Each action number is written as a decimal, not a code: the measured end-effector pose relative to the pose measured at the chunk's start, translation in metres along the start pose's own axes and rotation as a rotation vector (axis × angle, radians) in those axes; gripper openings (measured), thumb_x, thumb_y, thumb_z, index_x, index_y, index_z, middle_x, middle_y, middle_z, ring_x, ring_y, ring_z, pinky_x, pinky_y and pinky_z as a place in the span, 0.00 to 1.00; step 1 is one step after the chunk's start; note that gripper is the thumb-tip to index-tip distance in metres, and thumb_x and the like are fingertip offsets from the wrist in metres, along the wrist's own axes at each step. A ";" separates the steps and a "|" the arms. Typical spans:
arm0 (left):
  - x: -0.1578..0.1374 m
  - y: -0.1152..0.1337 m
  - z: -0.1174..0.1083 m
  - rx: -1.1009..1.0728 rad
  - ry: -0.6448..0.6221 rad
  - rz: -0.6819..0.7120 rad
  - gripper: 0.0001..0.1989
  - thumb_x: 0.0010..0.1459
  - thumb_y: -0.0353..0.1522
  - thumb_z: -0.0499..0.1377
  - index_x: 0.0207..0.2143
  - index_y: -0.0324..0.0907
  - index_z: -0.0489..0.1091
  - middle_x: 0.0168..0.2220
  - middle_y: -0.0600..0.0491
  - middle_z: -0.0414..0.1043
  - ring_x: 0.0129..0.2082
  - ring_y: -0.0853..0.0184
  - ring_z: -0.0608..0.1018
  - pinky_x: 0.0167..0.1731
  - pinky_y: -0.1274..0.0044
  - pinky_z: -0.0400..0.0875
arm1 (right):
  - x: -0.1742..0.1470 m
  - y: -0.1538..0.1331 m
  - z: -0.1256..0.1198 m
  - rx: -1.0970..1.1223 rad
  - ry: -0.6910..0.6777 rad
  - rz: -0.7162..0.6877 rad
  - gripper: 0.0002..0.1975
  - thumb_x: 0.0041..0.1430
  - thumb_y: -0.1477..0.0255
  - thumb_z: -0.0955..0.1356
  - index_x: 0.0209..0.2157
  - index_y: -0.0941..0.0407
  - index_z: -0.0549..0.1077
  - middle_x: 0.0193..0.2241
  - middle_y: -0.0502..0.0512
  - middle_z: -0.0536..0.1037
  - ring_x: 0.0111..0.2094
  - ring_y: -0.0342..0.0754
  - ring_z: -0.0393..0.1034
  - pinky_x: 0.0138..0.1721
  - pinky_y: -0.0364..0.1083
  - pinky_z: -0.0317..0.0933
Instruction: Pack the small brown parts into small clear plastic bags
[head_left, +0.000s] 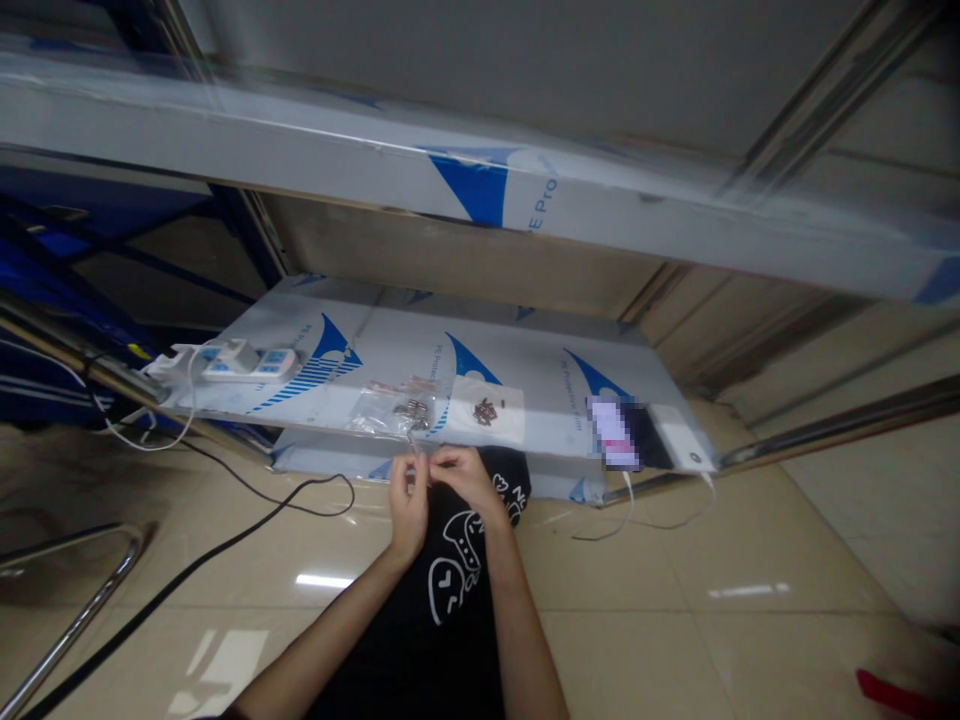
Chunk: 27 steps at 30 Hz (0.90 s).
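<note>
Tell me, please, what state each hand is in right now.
Left hand: closed; whether it holds anything cannot be told.
Right hand: closed in a pinch; hold likewise unclear.

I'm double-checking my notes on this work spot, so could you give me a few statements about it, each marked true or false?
1. The small brown pieces lie on a white sheet. True.
2. The clear bag lies to the right of the white sheet. False: it lies to the left of it.
3. The power strip is toward the left end of the middle shelf. True.
4. The left hand and right hand are far apart. False: they are close together near the shelf's front edge.
5. A device with a lit screen is toward the shelf's right end. True.
</note>
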<state>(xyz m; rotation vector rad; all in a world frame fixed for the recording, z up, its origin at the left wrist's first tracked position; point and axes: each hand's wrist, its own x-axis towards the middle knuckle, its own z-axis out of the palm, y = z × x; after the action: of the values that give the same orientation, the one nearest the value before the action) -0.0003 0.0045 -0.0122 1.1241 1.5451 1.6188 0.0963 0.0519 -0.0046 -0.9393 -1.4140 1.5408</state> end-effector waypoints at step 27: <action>0.001 -0.006 -0.004 0.077 -0.002 0.033 0.09 0.58 0.37 0.49 0.33 0.41 0.63 0.32 0.53 0.63 0.33 0.69 0.68 0.34 0.78 0.62 | -0.003 -0.002 0.006 0.059 0.045 0.095 0.14 0.43 0.63 0.70 0.30 0.58 0.76 0.28 0.54 0.77 0.27 0.45 0.70 0.26 0.43 0.67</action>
<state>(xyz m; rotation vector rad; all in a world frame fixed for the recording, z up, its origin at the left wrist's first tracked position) -0.0049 0.0048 -0.0178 1.1971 1.6078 1.5911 0.0923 0.0465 -0.0023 -1.0113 -1.3016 1.6129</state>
